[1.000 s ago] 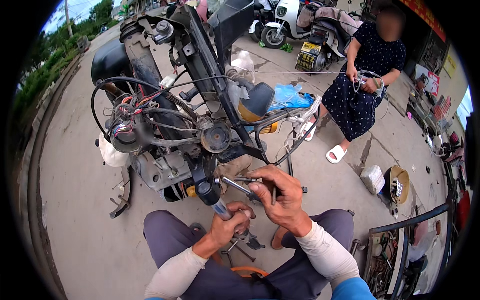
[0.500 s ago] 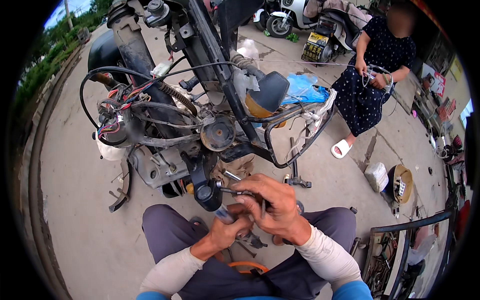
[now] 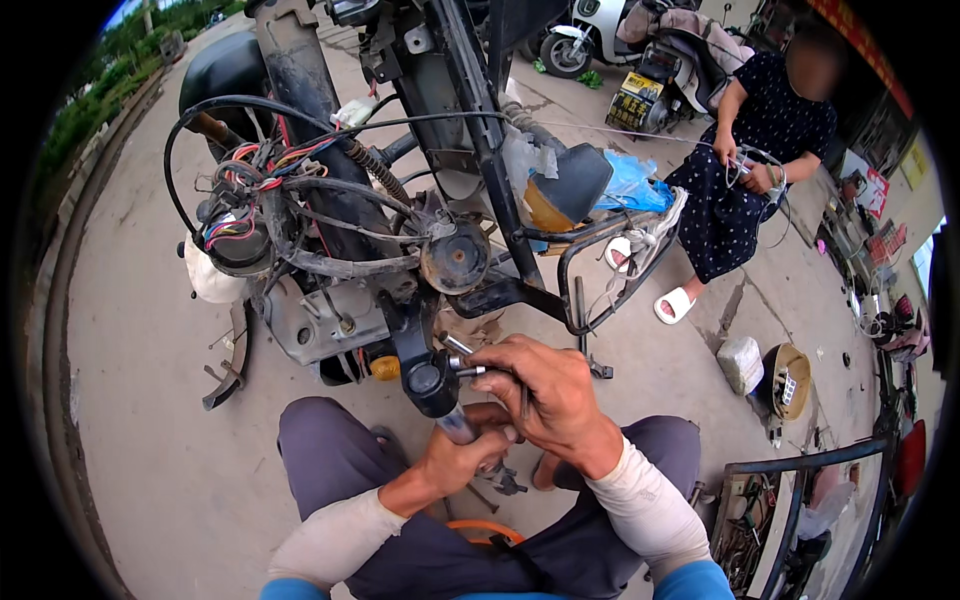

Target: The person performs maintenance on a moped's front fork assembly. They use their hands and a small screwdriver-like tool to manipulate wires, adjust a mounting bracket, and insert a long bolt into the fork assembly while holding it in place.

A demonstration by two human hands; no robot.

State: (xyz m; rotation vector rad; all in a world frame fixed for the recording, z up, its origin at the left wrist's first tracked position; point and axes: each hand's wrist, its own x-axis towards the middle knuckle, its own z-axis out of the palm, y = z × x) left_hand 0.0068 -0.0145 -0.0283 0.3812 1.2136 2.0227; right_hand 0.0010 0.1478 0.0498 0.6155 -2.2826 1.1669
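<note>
A black fork clamp (image 3: 428, 384) hangs from the stripped vehicle frame, with a silver fork tube (image 3: 457, 426) coming out below it. Closed around that tube, just under the clamp, is my left hand (image 3: 465, 455). My right hand (image 3: 545, 395) grips a thin L-shaped metal wrench (image 3: 470, 372), whose end meets the clamp's right side. Just above the wrench a short shiny metal rod (image 3: 455, 343) sticks out by the clamp. My right fingers partly cover the tool. The tube's lower end is mostly hidden behind my hands.
Bundled wires (image 3: 255, 175) and a round horn (image 3: 455, 258) sit on the frame above. A black tubular bar (image 3: 565, 290) juts out rightward. A seated person (image 3: 765, 130) holds a pale cord at upper right. A metal rack (image 3: 810, 457) with tools stands at lower right.
The view has shifted, so the frame appears lower and further right. My right hand stays at the clamp and the wrench has turned slightly. My left hand keeps its hold on the tube.
</note>
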